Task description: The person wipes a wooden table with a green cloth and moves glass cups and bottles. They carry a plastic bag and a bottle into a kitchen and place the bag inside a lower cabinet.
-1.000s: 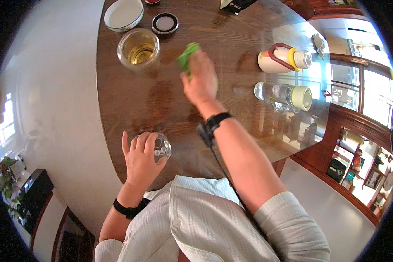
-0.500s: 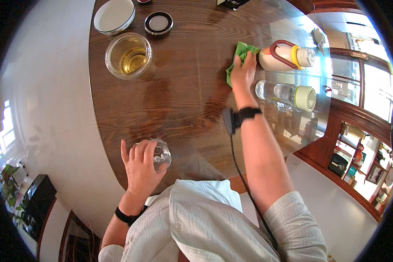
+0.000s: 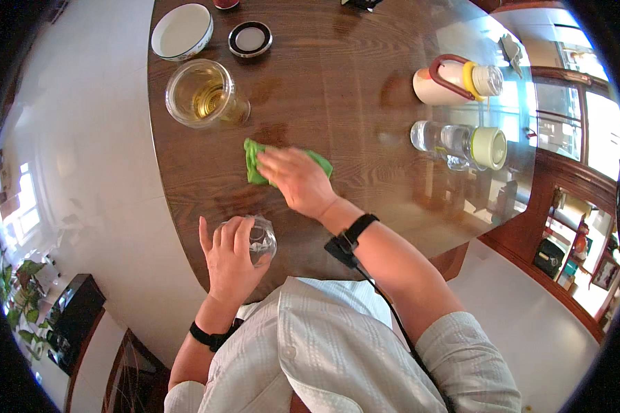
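Note:
My right hand (image 3: 297, 177) presses a crumpled green cloth (image 3: 257, 162) flat against the dark wooden table (image 3: 310, 89), near its middle. The fingers lie over the cloth, slightly blurred, and hide much of it. At the table's near left, my left hand (image 3: 229, 256) is wrapped round a small clear glass (image 3: 263, 238). Its little finger sticks out to the left. Beyond the cloth, to the left, stands a clear pitcher (image 3: 207, 96) with a strainer-like pattern at its bottom and amber liquid inside.
A white bowl (image 3: 181, 32) and a round black-rimmed lid (image 3: 250, 39) sit at the far left. On the right are a cream bottle (image 3: 437, 84) with a brown handle and a clear bottle (image 3: 439, 140) with a pale green cap. A cabinet (image 3: 565, 255) stands beyond the right edge.
My right hand has swept the green cloth leftward and nearer, from beside the bottles to the table's middle. My left hand stays on the glass. The view has shifted slightly.

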A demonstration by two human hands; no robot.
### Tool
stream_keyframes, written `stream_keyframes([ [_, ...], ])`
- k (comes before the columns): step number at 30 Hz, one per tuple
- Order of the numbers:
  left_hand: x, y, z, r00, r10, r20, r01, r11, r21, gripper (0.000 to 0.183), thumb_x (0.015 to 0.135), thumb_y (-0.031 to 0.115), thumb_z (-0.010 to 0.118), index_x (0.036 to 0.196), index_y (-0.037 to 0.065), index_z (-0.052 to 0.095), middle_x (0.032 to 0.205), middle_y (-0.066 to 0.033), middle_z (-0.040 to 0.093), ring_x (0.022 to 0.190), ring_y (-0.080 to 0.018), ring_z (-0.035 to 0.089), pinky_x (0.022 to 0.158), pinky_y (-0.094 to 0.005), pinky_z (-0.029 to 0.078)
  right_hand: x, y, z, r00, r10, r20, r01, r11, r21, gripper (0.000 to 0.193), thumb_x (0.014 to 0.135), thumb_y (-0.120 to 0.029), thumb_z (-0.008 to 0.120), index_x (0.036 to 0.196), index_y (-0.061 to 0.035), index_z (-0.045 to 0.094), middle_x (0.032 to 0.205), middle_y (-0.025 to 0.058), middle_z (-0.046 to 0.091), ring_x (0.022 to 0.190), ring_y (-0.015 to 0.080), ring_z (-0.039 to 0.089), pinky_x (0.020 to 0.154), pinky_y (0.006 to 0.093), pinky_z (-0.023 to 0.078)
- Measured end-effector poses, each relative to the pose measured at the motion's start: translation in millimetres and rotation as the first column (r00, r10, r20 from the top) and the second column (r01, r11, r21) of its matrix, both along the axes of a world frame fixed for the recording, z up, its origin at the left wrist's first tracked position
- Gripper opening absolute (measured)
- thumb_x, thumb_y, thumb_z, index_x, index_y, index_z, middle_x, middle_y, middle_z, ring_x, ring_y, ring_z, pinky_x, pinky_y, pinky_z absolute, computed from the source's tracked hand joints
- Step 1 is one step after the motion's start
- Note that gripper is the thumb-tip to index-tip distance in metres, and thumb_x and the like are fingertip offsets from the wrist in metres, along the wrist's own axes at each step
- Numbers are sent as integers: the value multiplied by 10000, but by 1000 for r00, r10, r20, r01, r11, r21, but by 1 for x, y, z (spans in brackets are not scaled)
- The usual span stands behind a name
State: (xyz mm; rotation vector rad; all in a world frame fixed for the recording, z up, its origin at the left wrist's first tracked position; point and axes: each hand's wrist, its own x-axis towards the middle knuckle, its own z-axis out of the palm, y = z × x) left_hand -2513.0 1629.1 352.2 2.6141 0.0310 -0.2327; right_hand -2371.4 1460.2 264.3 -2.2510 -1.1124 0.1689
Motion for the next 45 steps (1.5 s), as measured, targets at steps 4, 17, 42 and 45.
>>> stream_keyframes([
  [4,2,-2,-1,999,-14,39,13,1000,5,760,591,181,860,1248,113,484,1191,-88,561,1143,-273,540,1171,-577,186,-26,-44,-1,985,-171,-20,172,982,77,327,864,-92,570,1175,-84,667,1327,93,590,1202,278,553,1016,437,435],
  [17,2,2,15,989,-20,149,4,994,107,774,561,202,881,1236,100,516,1162,-108,592,1135,-296,550,1163,-545,242,-26,-60,0,830,-546,116,557,825,-100,516,837,-185,671,1309,-39,521,1414,172,483,1311,365,445,1123,482,333],
  [42,177,-199,-2,956,-219,198,162,950,267,779,664,361,838,1320,167,463,1233,-54,576,1216,-252,535,1160,-530,209,-89,-299,-7,483,-852,202,876,471,-107,569,884,-240,640,1388,-37,469,1475,209,420,1377,373,371,1161,482,262],
  [45,184,-198,-8,966,-193,172,140,950,280,796,663,370,840,1334,174,458,1276,-50,553,1221,-252,531,1154,-551,202,-104,-227,2,627,-777,51,779,625,-57,621,815,-187,683,1380,-37,475,1432,200,462,1351,373,402,1158,490,268],
])
